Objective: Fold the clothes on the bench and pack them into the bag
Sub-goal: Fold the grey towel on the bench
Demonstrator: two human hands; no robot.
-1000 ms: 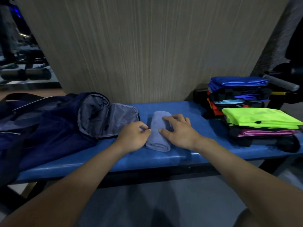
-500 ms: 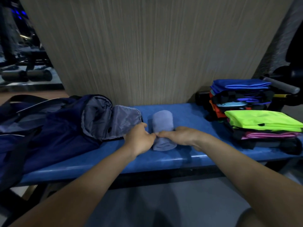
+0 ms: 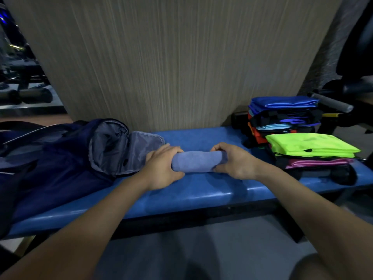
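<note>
- While the rolled blue-grey cloth bundle [image 3: 194,161] lies crosswise at the centre of the frame on the padded blue vinyl bench [image 3: 181,197], each end sits inside a hand.
- Left hand [image 3: 161,168]: fingers curled over the top of the roll's left end, thumb beneath, gripping it.
- Right hand [image 3: 234,160]: fingers wrapped round the right end, thumb at the front underside, also gripping it.
- At middle left, the dark navy fabric bag [image 3: 60,158] slumps on the bench, soft and creased; its mouth gapes toward the roll, showing a grey, crinkled lining [image 3: 113,150]. What lies inside the bag cannot be told.
- The bag's opened flap reaches just beside the left hand.
- At middle right, a stack of folded garments [image 3: 286,122] stands at the bench's far end, topped by a shiny royal-blue piece.
- Nearer the lower right, a flat neon-yellow folded garment [image 3: 310,145] rests on pink and black folded layers.
- Behind the bench rises a beige, vertically striated panel [image 3: 171,57].
</note>
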